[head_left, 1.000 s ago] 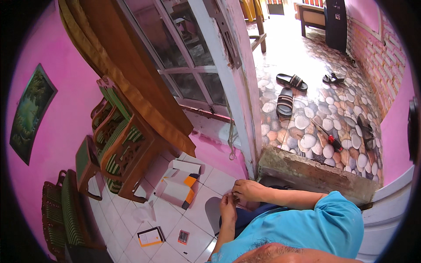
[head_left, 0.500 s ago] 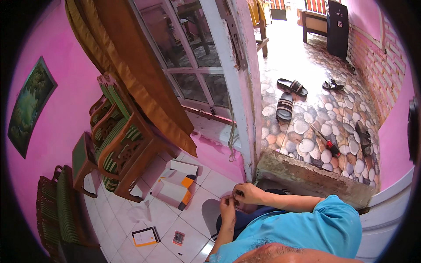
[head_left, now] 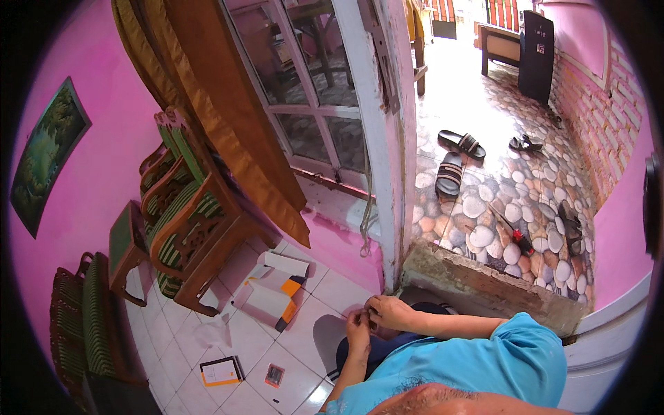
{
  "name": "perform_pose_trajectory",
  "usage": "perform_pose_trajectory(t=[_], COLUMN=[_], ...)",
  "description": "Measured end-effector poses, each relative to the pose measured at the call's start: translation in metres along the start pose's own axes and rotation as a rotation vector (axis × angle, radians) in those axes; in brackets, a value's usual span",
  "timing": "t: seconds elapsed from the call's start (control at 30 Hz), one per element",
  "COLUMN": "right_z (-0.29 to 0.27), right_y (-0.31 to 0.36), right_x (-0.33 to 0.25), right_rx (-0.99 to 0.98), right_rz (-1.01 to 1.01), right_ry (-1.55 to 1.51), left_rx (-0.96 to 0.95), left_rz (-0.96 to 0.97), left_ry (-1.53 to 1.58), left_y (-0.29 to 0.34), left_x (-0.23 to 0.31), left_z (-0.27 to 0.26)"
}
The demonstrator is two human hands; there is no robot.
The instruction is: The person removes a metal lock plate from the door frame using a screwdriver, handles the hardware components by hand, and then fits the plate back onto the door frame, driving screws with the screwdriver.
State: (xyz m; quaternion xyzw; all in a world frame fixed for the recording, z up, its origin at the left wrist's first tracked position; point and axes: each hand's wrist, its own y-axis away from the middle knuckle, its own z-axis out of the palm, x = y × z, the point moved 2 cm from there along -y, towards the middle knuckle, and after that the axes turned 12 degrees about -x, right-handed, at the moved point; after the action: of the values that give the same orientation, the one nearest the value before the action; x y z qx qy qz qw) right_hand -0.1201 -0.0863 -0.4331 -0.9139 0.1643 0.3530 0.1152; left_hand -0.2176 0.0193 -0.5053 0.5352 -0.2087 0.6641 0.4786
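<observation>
My left hand (head_left: 357, 325) and my right hand (head_left: 391, 311) meet fingertip to fingertip low in the head view, just above my dark-trousered lap. The fingers of both are pinched around something very small between them, too small to identify. My right forearm comes in from the right out of a blue sleeve (head_left: 505, 353). The left forearm rises from the bottom edge. The hands hover over the white tiled floor (head_left: 311, 325), close to the foot of the white door frame (head_left: 384, 173).
An opened white and orange cardboard box (head_left: 273, 292) lies left of my hands, with crumpled plastic (head_left: 211, 332), a flat booklet (head_left: 221, 371) and a small packet (head_left: 274, 375) nearer. Wooden chairs with green striped cushions (head_left: 183, 214) line the pink wall. Beyond a concrete step (head_left: 484, 280) are sandals (head_left: 449, 173) and a red-handled tool (head_left: 520, 240).
The view has shifted slightly, so the room sits higher and larger in frame. My hands stay together at the same spot with only small finger movement.
</observation>
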Motion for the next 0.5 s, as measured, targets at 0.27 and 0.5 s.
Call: perform_pose_trajectory(t=[0.27,0.5], right_z=[0.004,0.002], right_y=[-0.007,-0.003], right_x=[0.010,0.003], right_rx=[-0.132,-0.089], right_rz=[-0.002,0.050], right_ry=[-0.079,-0.127], left_rx=[-0.002,-0.055], left_rz=[-0.141,-0.218], left_ry=[0.302,0.419], left_y=[-0.006,-0.003], left_x=[-0.007,-0.005], left_z=[-0.011,-0.007])
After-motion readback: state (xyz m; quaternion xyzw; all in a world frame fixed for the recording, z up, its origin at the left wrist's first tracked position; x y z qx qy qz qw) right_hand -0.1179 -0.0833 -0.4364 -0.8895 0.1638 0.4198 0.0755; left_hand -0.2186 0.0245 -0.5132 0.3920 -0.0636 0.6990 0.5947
